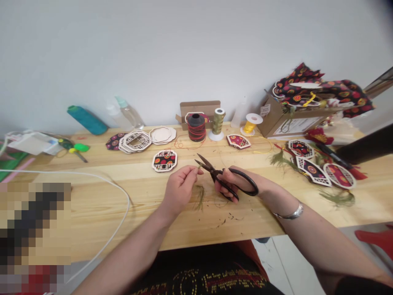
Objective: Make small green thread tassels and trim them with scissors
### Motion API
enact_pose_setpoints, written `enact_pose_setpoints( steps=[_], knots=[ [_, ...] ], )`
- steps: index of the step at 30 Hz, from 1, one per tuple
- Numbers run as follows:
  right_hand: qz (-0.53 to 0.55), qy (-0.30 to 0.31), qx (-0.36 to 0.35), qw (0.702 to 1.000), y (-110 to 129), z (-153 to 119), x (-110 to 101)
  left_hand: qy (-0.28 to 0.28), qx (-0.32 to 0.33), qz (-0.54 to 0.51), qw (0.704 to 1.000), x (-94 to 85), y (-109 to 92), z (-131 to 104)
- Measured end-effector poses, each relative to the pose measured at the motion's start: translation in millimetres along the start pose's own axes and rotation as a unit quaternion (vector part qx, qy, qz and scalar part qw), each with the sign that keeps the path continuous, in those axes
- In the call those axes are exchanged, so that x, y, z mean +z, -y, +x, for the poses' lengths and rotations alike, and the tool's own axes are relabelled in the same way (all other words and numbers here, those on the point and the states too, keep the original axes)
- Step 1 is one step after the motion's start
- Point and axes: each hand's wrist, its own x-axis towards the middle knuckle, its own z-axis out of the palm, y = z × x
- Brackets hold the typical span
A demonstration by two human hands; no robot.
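Over the middle of the wooden table [101, 221], my left hand [180, 186] pinches a small olive-green thread tassel [200, 197]. Its strands hang below the fingertips, and most of its top is hidden by them. My right hand [229, 182] is wrapped round the black handles of a pair of scissors [218, 177]. The scissor blades are parted and point up-left, with their tips beside the left fingertips. Whether the blades touch the thread I cannot tell. Behind the hands lies an octagonal wooden-framed patterned piece [165, 160].
At the back stand a dark red thread spool [196, 128], an olive spool [218, 123] and a yellow spool [251, 124]. Wooden frames [135, 141] are stacked left of them. Finished tasselled ornaments [313, 170] and a cardboard box [299, 116] of cloth occupy the right. A white cable [118, 186] crosses the left.
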Motion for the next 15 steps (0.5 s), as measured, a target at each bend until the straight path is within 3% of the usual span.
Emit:
enact_pose_setpoints(
  steps=[15],
  knots=[
    [-0.018, -0.065, 0.046, 0.997, 15, -4, 3, -0.01, -0.001, -0.014, 1.0, 0.5, 0, 1]
  ],
)
